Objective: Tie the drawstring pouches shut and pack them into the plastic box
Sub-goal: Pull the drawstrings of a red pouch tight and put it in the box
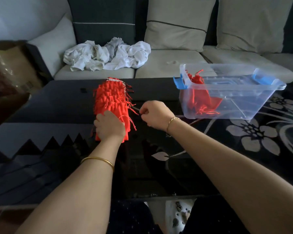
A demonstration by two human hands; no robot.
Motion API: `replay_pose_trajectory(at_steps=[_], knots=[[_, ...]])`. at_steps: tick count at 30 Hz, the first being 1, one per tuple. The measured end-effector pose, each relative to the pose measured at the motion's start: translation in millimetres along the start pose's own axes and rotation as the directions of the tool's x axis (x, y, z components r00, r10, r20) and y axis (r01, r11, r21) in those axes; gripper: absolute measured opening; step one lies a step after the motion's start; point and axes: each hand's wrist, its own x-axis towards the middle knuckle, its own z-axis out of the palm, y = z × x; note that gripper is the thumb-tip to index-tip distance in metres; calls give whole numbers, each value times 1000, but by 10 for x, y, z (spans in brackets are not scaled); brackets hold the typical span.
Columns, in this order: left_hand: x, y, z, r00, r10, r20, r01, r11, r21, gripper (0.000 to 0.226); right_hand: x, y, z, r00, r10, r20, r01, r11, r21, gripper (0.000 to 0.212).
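Dark glossy table (57, 102), floral-patterned toward the right; near the middle, a long pile of red drawstring pouches (112, 98); at the right, a clear plastic box (243, 102) with blue latches; by the far edge, a small black object (82, 90).

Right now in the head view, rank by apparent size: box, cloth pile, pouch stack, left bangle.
1. box, clearly largest.
2-3. cloth pile and pouch stack: they look about alike, and the pile lies farther from the camera, so I won't rank them.
4. left bangle, smallest.
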Motion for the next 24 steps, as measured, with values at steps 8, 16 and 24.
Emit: replay_pose_trajectory(at_steps=[8,16,24], knots=[[92,-9,-203,992,127,-1,-127,986,-106,24,26,18,146,981,49,186,-128,888,442,59],[-145,466,-482,863,494,107,-410,809,-422,19,-160,134,-191,998,-47,47,31,957,289,23],[-216,453,-211,725,599,340,-462,789,-404,32,-389,607,-326,998,-8,-66,23,973,231,23]])
